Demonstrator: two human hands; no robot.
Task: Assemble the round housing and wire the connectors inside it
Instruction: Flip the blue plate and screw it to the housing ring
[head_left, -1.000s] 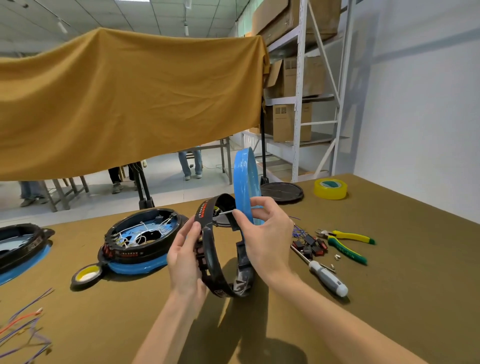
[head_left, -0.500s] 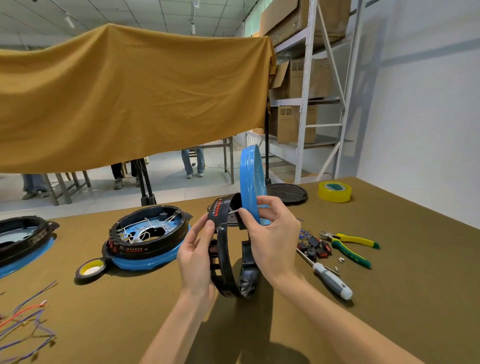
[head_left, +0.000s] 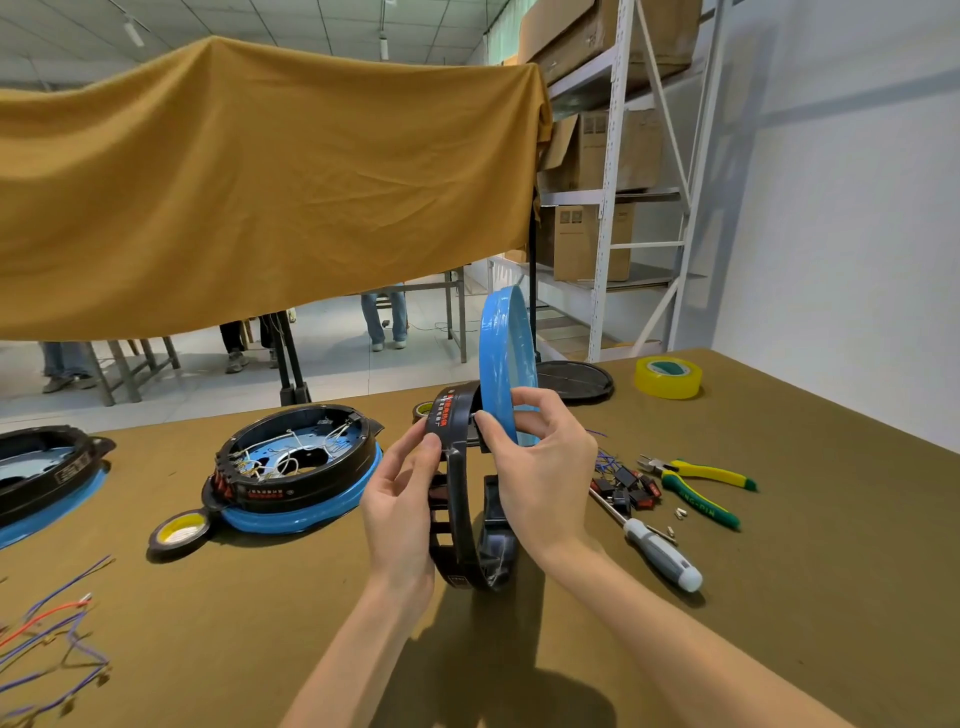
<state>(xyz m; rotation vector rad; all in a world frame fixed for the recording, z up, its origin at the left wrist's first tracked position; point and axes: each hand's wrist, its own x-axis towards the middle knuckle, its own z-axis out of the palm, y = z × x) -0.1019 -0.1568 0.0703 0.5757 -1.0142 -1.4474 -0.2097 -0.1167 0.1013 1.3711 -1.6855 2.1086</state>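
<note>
Far left: black-and-blue housing (head_left: 36, 478), cut off by the frame edge; loose wires (head_left: 47, 639) below it, likewise cut off. Black tape roll (head_left: 179, 530) touching a wired housing (head_left: 296, 467), both flat on the surface (head_left: 805, 597).

Centre: black round housing (head_left: 460, 519) held on edge, lower rim on or just above the surface, contact hard to make out. Left hand (head_left: 405, 499), fingers curled around its top rim. Right hand (head_left: 545, 478) pinching the blue ring (head_left: 496, 364) upright against the housing; joint hidden behind the fingers.

Right: connectors (head_left: 628, 486), small and blurred, near a screwdriver (head_left: 660, 551) and pliers (head_left: 701, 483). Black lid (head_left: 576, 379) and yellow tape (head_left: 668, 376) near the far edge. Open surface towards the near edge and right.
</note>
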